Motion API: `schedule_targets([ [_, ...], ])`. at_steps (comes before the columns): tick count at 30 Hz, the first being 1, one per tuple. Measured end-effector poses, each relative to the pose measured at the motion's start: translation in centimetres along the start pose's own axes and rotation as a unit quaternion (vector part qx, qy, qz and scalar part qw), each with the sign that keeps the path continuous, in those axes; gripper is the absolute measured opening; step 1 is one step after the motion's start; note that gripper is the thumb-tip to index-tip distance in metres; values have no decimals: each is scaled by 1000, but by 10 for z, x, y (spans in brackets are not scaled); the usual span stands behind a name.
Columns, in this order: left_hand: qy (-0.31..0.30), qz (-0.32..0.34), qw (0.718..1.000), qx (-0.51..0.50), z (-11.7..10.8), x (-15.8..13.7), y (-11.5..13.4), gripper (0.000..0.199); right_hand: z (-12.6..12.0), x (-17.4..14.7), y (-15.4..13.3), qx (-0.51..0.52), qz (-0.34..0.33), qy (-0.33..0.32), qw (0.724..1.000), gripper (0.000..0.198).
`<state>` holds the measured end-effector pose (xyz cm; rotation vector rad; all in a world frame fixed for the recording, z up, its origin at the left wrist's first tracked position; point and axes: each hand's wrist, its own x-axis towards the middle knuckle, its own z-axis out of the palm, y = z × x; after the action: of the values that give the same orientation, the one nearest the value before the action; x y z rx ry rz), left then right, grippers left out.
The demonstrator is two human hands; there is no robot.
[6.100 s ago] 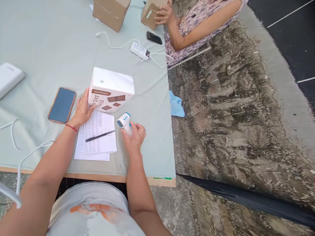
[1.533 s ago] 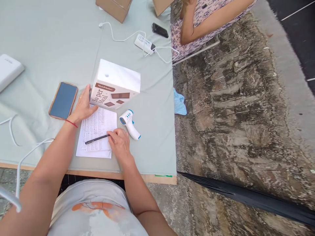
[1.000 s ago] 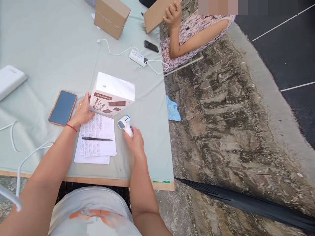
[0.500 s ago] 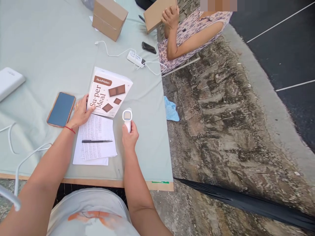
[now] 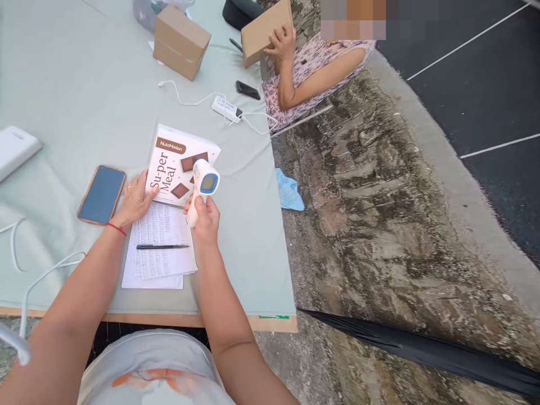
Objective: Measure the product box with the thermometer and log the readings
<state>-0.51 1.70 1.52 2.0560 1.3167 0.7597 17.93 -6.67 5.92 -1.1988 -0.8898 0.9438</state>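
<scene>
My left hand (image 5: 137,197) grips the lower left edge of a white box (image 5: 166,160) with brown print, its thumb on the front face. In my right hand (image 5: 205,218) is a white infrared thermometer (image 5: 202,183), its blue-framed screen facing me. The thermometer is in front of the box and hides part of its lower right. Below the box lie printed sheets (image 5: 162,264) with a black pen (image 5: 162,246) across them. A phone (image 5: 102,194) in a brown case rests just left of my left hand.
A cardboard box (image 5: 181,45) stands at the back of the cloth-covered table (image 5: 253,253). A co-worker's hand (image 5: 283,42) holds another carton (image 5: 261,34). Cables, a white label-bearing device (image 5: 225,108), a black object (image 5: 247,90) and a white block (image 5: 17,149) lie around. Blue cloth (image 5: 289,190) hangs at the right edge.
My right hand has moved left and turned the thermometer, which now overlaps the box. The box appears slightly lower and tilted flatter. The co-worker's hand and carton have shifted a little.
</scene>
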Motion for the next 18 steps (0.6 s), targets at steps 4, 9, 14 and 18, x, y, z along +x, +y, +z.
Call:
schedule_targets([
  [4, -1, -12, 1000, -6, 0, -1, 3, 73, 7, 7, 5, 13, 0, 7, 1000, 52],
  [9, 6, -11, 1000, -10, 3, 0, 0, 73, 7, 9, 7, 1, -6, 12, 1000, 54],
  [14, -4, -18, 1000, -6, 1, 1, 2, 76, 7, 10, 6, 4, -4, 4, 1000, 56],
  [18, -7, -28, 1000, -3, 0, 0, 4, 77, 7, 10, 4, 17, -5, 4, 1000, 55],
])
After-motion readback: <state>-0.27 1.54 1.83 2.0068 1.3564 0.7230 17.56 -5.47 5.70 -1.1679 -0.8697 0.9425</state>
